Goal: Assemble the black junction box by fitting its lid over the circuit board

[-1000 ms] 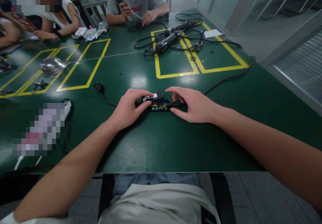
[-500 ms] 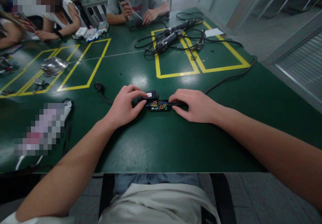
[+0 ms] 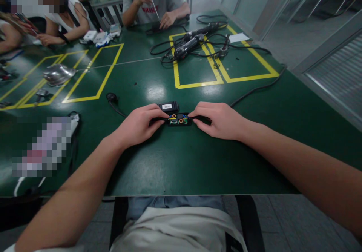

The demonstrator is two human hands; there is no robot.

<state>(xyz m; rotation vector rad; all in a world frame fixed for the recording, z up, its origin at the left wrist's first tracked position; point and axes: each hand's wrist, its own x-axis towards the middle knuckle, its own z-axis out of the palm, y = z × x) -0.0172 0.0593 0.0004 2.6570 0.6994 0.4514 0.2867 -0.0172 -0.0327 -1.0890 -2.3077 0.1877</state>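
An opened black power adapter lies on the green table in front of me, its circuit board and copper-wound coils facing up. My left hand is closed at the adapter's left end, thumb and fingers around the cord where it enters the housing. At the opposite end my right hand pinches the black cord close to the housing. Just behind the adapter rests its ribbed black cover with a white label. A black plug on a short cord lies beyond my left hand.
Two dark power tools with looped cables lie at the far right, over yellow tape rectangles. A metal part sits on the left. A blurred-out pouch-like object is near my left forearm. Co-workers sit across the table, one holding a screwdriver.
My left hand has shifted from over the cover down to the cord end of the adapter, uncovering the label. My right hand stays nearly still. The co-worker opposite has raised the screwdriver upright.
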